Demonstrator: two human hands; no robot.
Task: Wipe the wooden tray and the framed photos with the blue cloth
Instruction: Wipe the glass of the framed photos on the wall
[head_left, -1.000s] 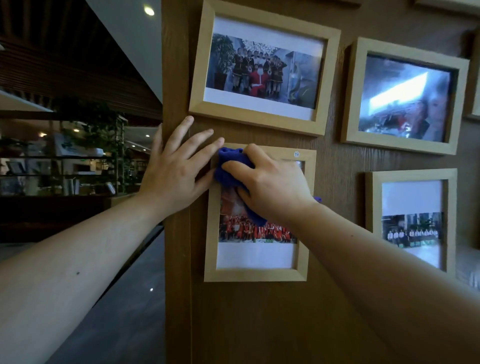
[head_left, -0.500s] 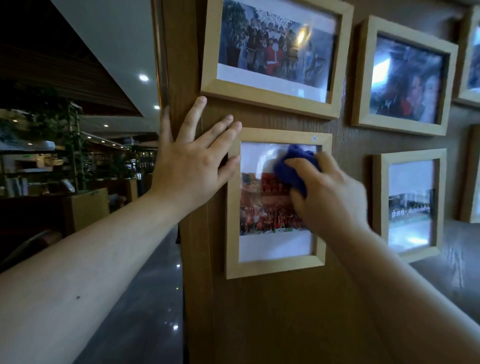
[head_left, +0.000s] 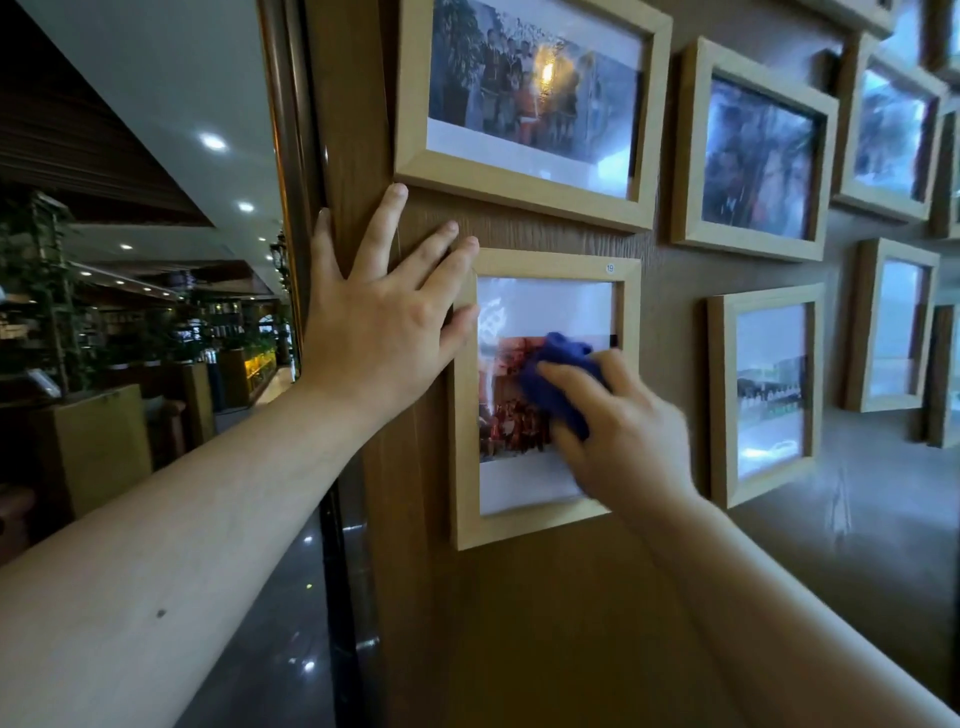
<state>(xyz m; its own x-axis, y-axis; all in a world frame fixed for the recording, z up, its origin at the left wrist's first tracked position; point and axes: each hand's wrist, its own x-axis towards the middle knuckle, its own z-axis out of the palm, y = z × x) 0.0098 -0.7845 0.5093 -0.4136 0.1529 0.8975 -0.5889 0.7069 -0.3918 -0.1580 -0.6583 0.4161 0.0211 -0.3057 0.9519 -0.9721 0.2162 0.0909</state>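
A portrait framed photo (head_left: 540, 525) in light wood hangs on the brown wooden wall (head_left: 519, 623). My right hand (head_left: 623, 436) presses a bunched blue cloth (head_left: 558, 374) against its glass, over the middle of the picture. My left hand (head_left: 379, 322) lies flat with fingers spread on the wall, its fingertips touching the frame's upper left corner. Above hangs a landscape framed photo (head_left: 524, 192). No wooden tray is in view.
More framed photos hang to the right: one upper (head_left: 753, 156), one lower (head_left: 763, 395), others further right (head_left: 888, 332). The wall's left edge (head_left: 311, 156) borders a dim room with plants (head_left: 36, 291) and a glossy floor (head_left: 291, 623).
My right hand has carried the cloth from the glass's upper left to its upper right, then down to the middle. My left hand stays on the wall. The view has swung left and closer.
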